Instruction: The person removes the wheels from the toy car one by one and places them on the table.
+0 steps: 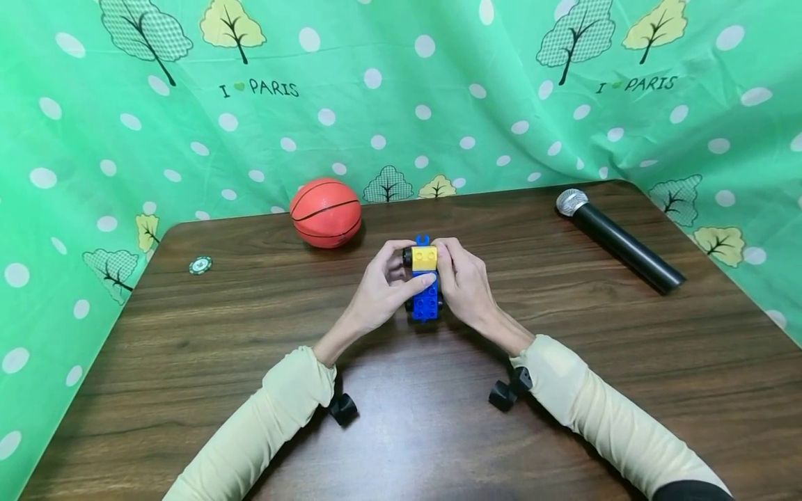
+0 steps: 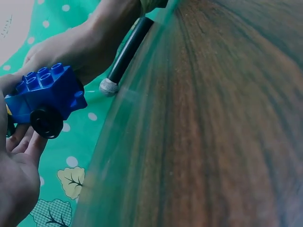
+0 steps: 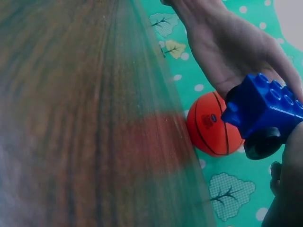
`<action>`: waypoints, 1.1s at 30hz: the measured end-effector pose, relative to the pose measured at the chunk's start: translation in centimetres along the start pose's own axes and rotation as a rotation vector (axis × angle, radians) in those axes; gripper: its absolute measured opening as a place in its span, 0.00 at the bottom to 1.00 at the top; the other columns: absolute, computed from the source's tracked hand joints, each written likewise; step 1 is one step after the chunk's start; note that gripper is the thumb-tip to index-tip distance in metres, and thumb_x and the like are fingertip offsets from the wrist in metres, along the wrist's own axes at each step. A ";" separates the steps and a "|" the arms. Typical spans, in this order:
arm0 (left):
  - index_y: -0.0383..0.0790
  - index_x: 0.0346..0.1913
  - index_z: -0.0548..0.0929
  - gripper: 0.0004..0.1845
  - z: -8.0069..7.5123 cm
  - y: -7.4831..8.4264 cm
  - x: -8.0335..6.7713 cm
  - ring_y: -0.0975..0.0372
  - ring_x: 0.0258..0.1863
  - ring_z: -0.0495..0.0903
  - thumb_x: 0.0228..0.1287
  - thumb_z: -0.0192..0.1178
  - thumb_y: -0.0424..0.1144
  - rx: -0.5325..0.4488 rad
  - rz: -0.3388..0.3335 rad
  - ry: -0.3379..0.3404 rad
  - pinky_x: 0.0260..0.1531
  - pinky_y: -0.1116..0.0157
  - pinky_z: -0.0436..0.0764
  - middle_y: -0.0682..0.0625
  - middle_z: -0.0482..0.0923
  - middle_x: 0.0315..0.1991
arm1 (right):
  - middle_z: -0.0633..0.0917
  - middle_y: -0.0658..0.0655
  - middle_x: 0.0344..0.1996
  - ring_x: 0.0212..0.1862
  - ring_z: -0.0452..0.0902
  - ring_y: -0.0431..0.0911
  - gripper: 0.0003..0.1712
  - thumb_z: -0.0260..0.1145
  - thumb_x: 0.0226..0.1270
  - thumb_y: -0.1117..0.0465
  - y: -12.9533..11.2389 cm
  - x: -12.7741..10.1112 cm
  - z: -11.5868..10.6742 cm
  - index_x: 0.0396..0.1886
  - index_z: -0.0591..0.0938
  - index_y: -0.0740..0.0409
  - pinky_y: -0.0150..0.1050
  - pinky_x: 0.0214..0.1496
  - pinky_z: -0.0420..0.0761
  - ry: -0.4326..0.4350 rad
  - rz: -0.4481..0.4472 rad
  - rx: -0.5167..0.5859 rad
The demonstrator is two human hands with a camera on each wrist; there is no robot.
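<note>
Between both hands is a toy block car (image 1: 425,296) with a blue studded base, black wheels and a yellow block (image 1: 424,258) on its front half. A small blue hook piece juts from its far end. My left hand (image 1: 383,287) grips it from the left, thumb laid across the blue base. From the right, my right hand (image 1: 465,282) holds the front part near the yellow block. In the left wrist view the car's blue rear (image 2: 45,92) and a wheel show above the table. The right wrist view has the same blue rear (image 3: 265,106), its front hidden by fingers.
An orange-red toy basketball (image 1: 326,213) sits at the back, left of the car. A poker chip (image 1: 200,265) lies at the left. A black microphone (image 1: 620,240) rests at the right. Behind the brown table (image 1: 401,431) hangs a green dotted cloth (image 1: 401,90).
</note>
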State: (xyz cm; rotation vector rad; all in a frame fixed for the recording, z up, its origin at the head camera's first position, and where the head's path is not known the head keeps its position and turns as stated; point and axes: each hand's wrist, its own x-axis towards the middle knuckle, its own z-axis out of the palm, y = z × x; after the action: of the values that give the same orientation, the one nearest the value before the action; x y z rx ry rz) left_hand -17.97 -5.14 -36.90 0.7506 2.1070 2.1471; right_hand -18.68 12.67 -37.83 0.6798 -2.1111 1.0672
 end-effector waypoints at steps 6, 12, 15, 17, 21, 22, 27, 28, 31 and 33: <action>0.35 0.64 0.70 0.27 0.3 -0.1 -0.2 0.59 0.31 0.82 0.66 0.70 0.31 0.134 0.060 0.012 0.34 0.68 0.82 0.42 0.84 0.43 | 0.82 0.58 0.30 0.31 0.75 0.47 0.08 0.56 0.81 0.66 0.0 -0.3 0.0 0.45 0.81 0.64 0.40 0.34 0.74 0.029 0.081 0.066; 0.37 0.64 0.72 0.28 0.1 0.1 -0.2 0.60 0.28 0.80 0.65 0.72 0.34 0.221 0.087 0.013 0.31 0.67 0.81 0.46 0.83 0.38 | 0.83 0.59 0.32 0.32 0.76 0.47 0.09 0.56 0.81 0.67 0.2 -0.4 0.0 0.45 0.81 0.66 0.38 0.37 0.74 0.031 0.087 0.104; 0.37 0.63 0.73 0.27 -0.1 0.2 -0.2 0.60 0.29 0.79 0.65 0.72 0.33 0.195 0.080 -0.003 0.30 0.67 0.79 0.46 0.83 0.39 | 0.83 0.60 0.31 0.32 0.76 0.49 0.10 0.54 0.80 0.68 0.4 -0.4 -0.1 0.44 0.81 0.67 0.42 0.36 0.75 0.021 0.038 0.096; 0.36 0.63 0.73 0.26 -0.3 0.3 -0.1 0.60 0.30 0.78 0.64 0.71 0.30 0.139 0.069 -0.024 0.31 0.68 0.79 0.45 0.83 0.40 | 0.82 0.61 0.30 0.32 0.76 0.50 0.10 0.53 0.79 0.69 0.5 -0.3 -0.1 0.43 0.81 0.68 0.45 0.35 0.76 0.014 -0.009 0.089; 0.31 0.62 0.72 0.25 -0.5 0.2 -0.1 0.59 0.33 0.80 0.65 0.68 0.25 -0.007 0.030 -0.059 0.38 0.68 0.82 0.41 0.84 0.43 | 0.80 0.59 0.27 0.30 0.75 0.49 0.11 0.51 0.80 0.69 0.6 -0.2 -0.1 0.41 0.80 0.68 0.45 0.32 0.77 -0.021 -0.062 0.090; 0.31 0.62 0.72 0.25 -0.5 0.1 -0.2 0.60 0.34 0.81 0.65 0.67 0.24 -0.031 0.020 -0.061 0.39 0.67 0.83 0.41 0.84 0.44 | 0.79 0.58 0.27 0.30 0.75 0.48 0.11 0.51 0.80 0.69 0.6 -0.2 -0.1 0.41 0.79 0.67 0.43 0.32 0.76 -0.036 -0.051 0.099; 0.30 0.63 0.71 0.25 -0.3 0.0 -0.2 0.59 0.38 0.84 0.66 0.65 0.25 -0.065 -0.001 -0.052 0.43 0.65 0.83 0.38 0.84 0.47 | 0.76 0.56 0.28 0.31 0.71 0.47 0.16 0.47 0.85 0.60 0.3 -0.4 0.0 0.43 0.78 0.64 0.39 0.35 0.71 -0.108 0.125 0.233; 0.30 0.64 0.71 0.25 -0.3 0.0 -0.2 0.59 0.40 0.85 0.66 0.65 0.25 -0.069 -0.001 -0.051 0.43 0.65 0.83 0.37 0.84 0.48 | 0.76 0.56 0.29 0.32 0.71 0.47 0.18 0.46 0.86 0.57 0.2 -0.5 0.0 0.44 0.77 0.65 0.38 0.36 0.70 -0.119 0.166 0.269; 0.29 0.64 0.70 0.25 -0.3 0.1 0.0 0.57 0.44 0.86 0.67 0.64 0.25 -0.088 0.003 -0.052 0.46 0.63 0.84 0.35 0.84 0.50 | 0.76 0.57 0.33 0.36 0.71 0.48 0.23 0.45 0.87 0.51 -0.1 -0.6 0.1 0.46 0.77 0.66 0.38 0.40 0.70 -0.128 0.252 0.361; 0.28 0.64 0.70 0.25 -0.3 0.0 0.1 0.57 0.45 0.85 0.67 0.63 0.24 -0.098 0.006 -0.046 0.47 0.63 0.84 0.34 0.83 0.51 | 0.78 0.59 0.35 0.39 0.71 0.48 0.22 0.45 0.88 0.53 -0.3 -0.5 0.2 0.48 0.77 0.67 0.37 0.42 0.70 -0.112 0.264 0.378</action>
State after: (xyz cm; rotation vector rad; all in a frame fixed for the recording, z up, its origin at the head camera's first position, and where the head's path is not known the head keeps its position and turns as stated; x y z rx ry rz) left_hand -18.20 -5.38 -36.87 0.7899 1.9636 2.1958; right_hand -18.19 12.44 -38.17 0.6588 -2.1562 1.6358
